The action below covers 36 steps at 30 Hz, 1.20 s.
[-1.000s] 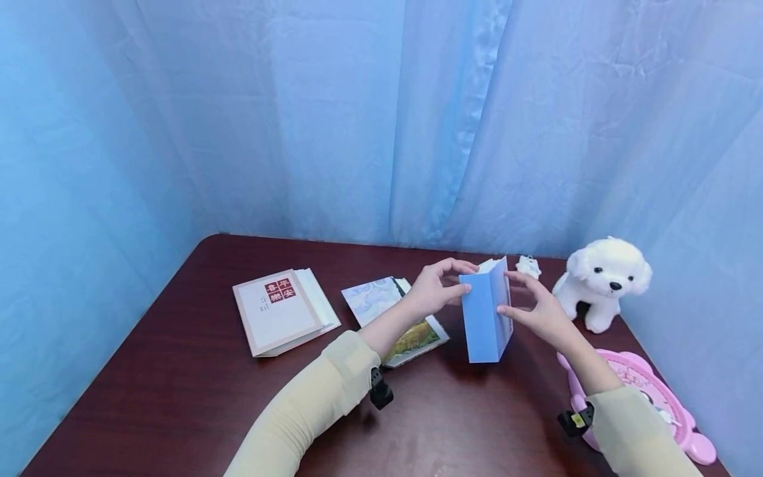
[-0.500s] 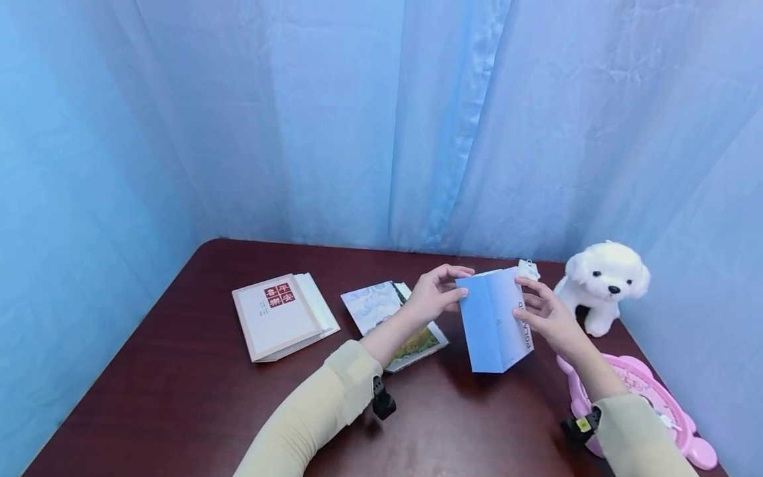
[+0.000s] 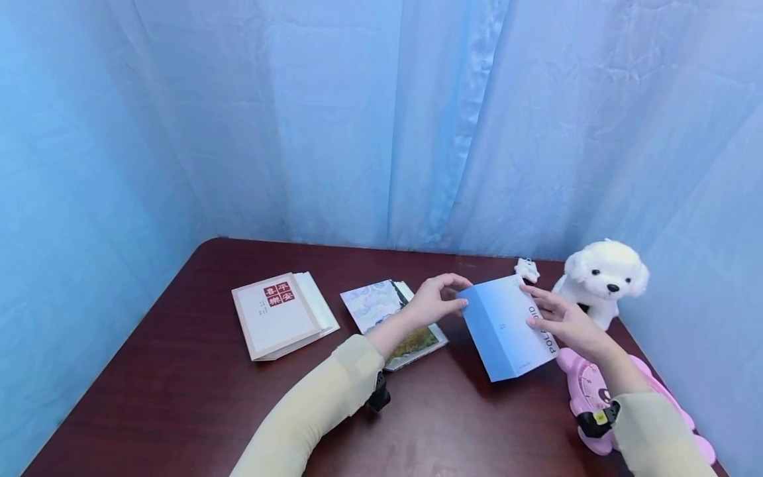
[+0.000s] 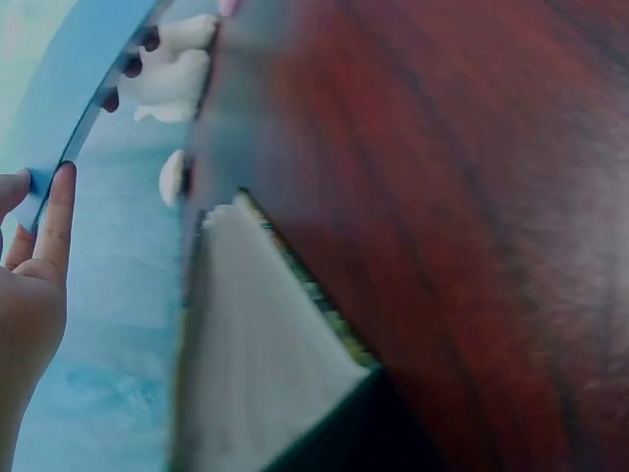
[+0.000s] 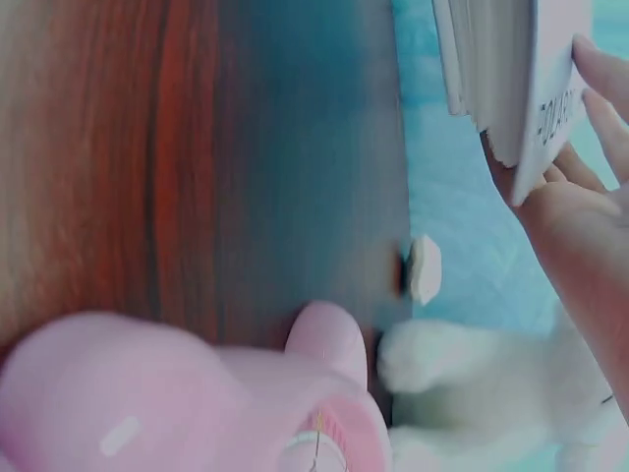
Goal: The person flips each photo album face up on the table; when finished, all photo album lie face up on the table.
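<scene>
A small blue-and-white photo album (image 3: 503, 328) with POLAROID lettering is held above the dark table, its spine and covers turned toward me. My left hand (image 3: 430, 303) pinches the edge of the blue cover between thumb and fingers, which the left wrist view also shows on the cover (image 4: 84, 84). On the other side, my right hand (image 3: 569, 326) grips the lettered cover, thumb on its outer face. Pages (image 5: 501, 84) hang between the covers in the right wrist view. Some fingertips are hidden behind the covers.
A picture-covered album (image 3: 372, 305) lies under the left forearm, and a cream album with red characters (image 3: 280, 318) lies farther left. At the right are a white plush dog (image 3: 608, 278), a small white figurine (image 3: 527, 269) and a pink clock (image 3: 590, 387). Blue curtains (image 3: 334, 132) hang behind.
The album has swung from nearly edge-on to showing both covers, tilting as its lettered side moves right. My right hand has moved right and slightly down with it; the left hand has barely moved.
</scene>
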Tool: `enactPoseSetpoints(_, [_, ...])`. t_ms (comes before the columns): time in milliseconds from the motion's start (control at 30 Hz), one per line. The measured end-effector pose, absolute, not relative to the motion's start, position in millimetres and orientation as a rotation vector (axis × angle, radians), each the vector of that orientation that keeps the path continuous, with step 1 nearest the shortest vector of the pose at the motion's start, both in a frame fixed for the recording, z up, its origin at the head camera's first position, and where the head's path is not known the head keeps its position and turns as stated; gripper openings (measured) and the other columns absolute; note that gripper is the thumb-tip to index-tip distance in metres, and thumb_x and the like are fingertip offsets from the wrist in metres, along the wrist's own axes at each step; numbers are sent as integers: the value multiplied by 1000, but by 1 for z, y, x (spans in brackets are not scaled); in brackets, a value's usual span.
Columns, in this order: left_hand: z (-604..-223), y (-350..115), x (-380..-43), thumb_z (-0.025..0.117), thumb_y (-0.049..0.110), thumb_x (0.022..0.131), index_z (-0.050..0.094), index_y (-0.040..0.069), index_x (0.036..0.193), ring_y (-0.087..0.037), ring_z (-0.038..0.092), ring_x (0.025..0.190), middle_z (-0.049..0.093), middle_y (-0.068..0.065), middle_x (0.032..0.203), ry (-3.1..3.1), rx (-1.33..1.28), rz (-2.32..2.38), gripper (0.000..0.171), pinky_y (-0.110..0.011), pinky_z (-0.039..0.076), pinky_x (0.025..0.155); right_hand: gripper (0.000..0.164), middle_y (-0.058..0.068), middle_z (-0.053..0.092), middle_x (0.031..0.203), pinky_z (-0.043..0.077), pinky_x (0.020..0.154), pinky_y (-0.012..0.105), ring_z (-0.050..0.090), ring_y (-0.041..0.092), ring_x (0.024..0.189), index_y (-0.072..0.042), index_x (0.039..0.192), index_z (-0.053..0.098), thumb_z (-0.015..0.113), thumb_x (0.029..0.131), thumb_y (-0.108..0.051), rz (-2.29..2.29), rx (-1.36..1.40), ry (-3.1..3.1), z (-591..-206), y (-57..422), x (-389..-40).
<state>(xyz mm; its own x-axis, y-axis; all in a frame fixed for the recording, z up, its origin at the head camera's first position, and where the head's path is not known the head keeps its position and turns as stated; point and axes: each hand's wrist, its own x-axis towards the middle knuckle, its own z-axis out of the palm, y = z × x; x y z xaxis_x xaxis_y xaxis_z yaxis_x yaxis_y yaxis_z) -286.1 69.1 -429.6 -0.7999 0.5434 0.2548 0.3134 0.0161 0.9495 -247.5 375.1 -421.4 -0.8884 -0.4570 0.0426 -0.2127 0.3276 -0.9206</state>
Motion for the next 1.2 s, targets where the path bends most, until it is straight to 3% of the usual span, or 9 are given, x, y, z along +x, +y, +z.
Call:
enactPoseSetpoints(167, [-442, 72, -285, 61, 5, 91, 58, 11, 122, -16, 65, 92, 58, -8, 125, 2176, 922, 1764, 32, -35, 56, 75, 58, -10, 55, 124, 55, 73, 32, 60, 3, 102, -3, 145, 33, 58, 93, -5, -1529, -583, 2457, -425, 382, -250])
enactPoseSetpoints(300, [-450, 73, -286, 62, 7, 90, 56, 13, 125, -10, 62, 101, 57, -5, 126, 2247, 944, 1648, 36, -25, 54, 79, 52, 0, 52, 135, 50, 78, 20, 53, -5, 104, -12, 140, 46, 63, 92, -21, -1314, -543, 2672, -430, 386, -253])
enactPoseSetpoints(400, [-454, 71, -288, 64, 7, 89, 52, 15, 131, -11, 57, 112, 55, -3, 130, 2287, 979, 1547, 45, -18, 50, 83, 50, 7, 51, 138, 45, 79, 18, 50, -2, 107, -22, 138, 51, 63, 91, -33, -1118, -507, 2792, -434, 388, -256])
enactPoseSetpoints(567, [-456, 67, -293, 66, 4, 87, 42, 20, 141, -15, 55, 117, 54, -6, 129, 2271, 1037, 1461, 61, -22, 48, 90, 52, 7, 48, 142, 45, 87, 33, 47, 19, 119, -30, 139, 48, 60, 90, -44, -969, -457, 2803, -437, 387, -266])
enactPoseSetpoints(700, [-459, 66, -295, 65, 1, 87, 42, 19, 142, -16, 53, 120, 52, -8, 132, 2196, 1062, 1436, 63, -25, 48, 93, 53, 13, 45, 143, 42, 89, 42, 43, 30, 124, -27, 139, 48, 60, 90, -44, -949, -444, 2769, -438, 387, -273])
enactPoseSetpoints(833, [-463, 66, -293, 64, -1, 87, 39, 16, 144, -17, 50, 125, 46, -9, 141, 2171, 1047, 1391, 65, -25, 47, 94, 52, 13, 46, 142, 40, 92, 44, 41, 31, 128, -24, 138, 50, 61, 90, -40, -978, -448, 2721, -442, 386, -277])
enactPoseSetpoints(967, [-466, 67, -292, 65, 1, 87, 36, 15, 146, -18, 49, 126, 42, -8, 145, 2192, 1054, 1334, 68, -24, 48, 93, 53, 13, 44, 144, 37, 96, 53, 37, 35, 132, -25, 138, 51, 64, 89, -40, -1003, -394, 2660, -446, 386, -276])
enactPoseSetpoints(1200, [-466, 68, -294, 65, 6, 88, 40, 13, 144, -15, 46, 128, 42, -4, 146, 2262, 1077, 1218, 62, -20, 45, 94, 60, 17, 39, 147, 31, 98, 62, 30, 40, 135, -24, 140, 48, 67, 85, -41, -990, -344, 2617, -446, 385, -274])
